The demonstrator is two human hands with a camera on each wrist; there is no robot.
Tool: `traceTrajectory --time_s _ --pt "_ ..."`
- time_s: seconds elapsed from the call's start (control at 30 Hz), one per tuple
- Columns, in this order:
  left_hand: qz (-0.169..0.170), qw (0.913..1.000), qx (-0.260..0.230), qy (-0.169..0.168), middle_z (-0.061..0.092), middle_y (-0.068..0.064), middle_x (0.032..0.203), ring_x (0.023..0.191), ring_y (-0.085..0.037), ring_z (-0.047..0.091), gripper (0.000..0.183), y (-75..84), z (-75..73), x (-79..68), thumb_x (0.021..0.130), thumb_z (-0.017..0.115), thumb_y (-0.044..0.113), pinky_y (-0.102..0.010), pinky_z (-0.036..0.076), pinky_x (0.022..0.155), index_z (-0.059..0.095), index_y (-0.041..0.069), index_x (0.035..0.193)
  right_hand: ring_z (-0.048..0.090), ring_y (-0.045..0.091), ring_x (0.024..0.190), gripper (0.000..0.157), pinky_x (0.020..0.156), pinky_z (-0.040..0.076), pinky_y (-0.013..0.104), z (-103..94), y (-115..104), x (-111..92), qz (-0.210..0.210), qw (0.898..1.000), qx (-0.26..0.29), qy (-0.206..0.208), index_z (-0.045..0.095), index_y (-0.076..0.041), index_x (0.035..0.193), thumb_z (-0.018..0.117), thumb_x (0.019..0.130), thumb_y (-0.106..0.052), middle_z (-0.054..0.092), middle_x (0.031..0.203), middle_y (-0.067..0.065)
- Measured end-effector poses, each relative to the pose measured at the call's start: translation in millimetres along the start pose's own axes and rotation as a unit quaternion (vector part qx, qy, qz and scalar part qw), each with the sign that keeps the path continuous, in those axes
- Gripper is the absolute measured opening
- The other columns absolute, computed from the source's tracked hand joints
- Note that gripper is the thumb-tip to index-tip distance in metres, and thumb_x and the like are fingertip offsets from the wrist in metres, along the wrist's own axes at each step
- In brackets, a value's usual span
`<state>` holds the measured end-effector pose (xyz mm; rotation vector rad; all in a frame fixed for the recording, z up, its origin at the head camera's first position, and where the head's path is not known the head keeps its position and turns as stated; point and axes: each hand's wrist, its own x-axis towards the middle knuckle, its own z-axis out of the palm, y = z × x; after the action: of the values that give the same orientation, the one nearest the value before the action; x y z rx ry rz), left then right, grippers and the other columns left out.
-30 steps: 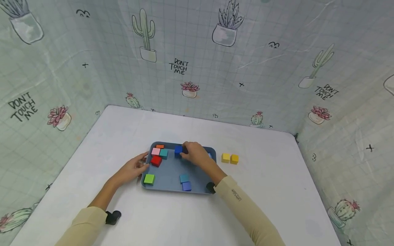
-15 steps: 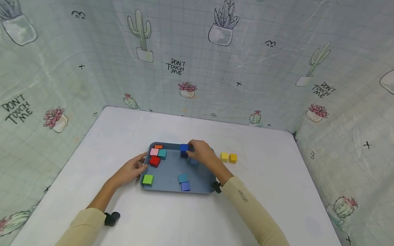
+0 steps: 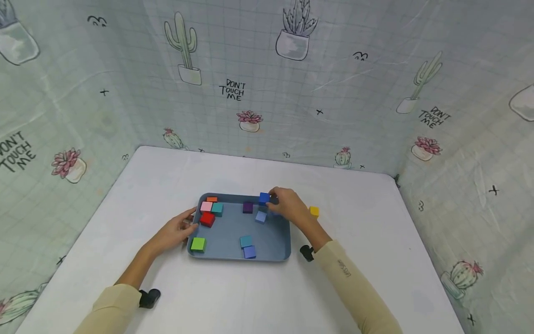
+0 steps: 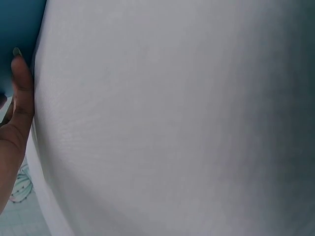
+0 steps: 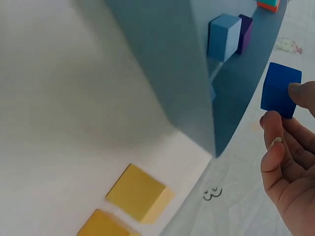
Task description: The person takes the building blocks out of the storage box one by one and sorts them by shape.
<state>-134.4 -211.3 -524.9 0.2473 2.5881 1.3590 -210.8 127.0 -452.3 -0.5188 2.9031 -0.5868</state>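
Observation:
My right hand [image 3: 289, 204] pinches a blue cube [image 3: 264, 198] between thumb and fingers, over the far right part of a grey-blue tray [image 3: 225, 234]. In the right wrist view the cube stands out past the fingertips, its near face fully showing. My left hand [image 3: 175, 232] rests against the tray's left side, thumb at the rim and the other fingers partly hidden. Below the held cube, a light blue cube [image 3: 261, 216] and a dark purple cube [image 3: 248, 207] lie in the tray.
Orange [image 3: 212, 199], pink [image 3: 206, 207], teal [image 3: 217, 209] and red blocks [image 3: 207, 219] cluster at the tray's far left. A green block [image 3: 198, 245] sits near left; two bluish blocks [image 3: 249, 252] lie at the front. Right of the tray are two yellow cubes [image 5: 138, 192].
My right hand has carried the blue cube rightward along the tray's far side, uncovering the purple and light blue cubes. It now hides one yellow cube in the head view. My left hand stays.

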Motion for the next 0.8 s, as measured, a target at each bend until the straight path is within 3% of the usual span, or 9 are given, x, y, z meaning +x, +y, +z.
traceTrajectory --time_s 0.47,0.8 --pt "-0.017 0.9998 0.006 -0.005 0.046 -0.023 0.126 0.093 -0.027 0.054 0.064 -0.9 -1.6 0.1 0.094 0.057 0.026 -0.030 0.051 0.067 0.028 0.004 0.147 0.061 0.017 0.088 0.037 0.074 0.051 0.026 -0.8 16 -13 -0.013 1.000 0.003 0.015 0.061 -0.004 0.116 0.070 0.086 -0.022 0.064 0.106 0.008" --pt "-0.015 0.9999 0.006 -0.001 0.048 -0.022 0.123 0.096 -0.028 0.053 0.063 -1.2 0.3 0.6 0.095 0.057 0.026 -0.030 0.051 0.068 0.029 0.004 0.147 0.061 0.017 0.085 0.034 0.070 0.051 0.027 -10.2 33 -23 -0.014 0.999 0.017 0.040 0.062 -0.003 0.115 0.070 0.086 -0.018 0.065 0.105 0.008"
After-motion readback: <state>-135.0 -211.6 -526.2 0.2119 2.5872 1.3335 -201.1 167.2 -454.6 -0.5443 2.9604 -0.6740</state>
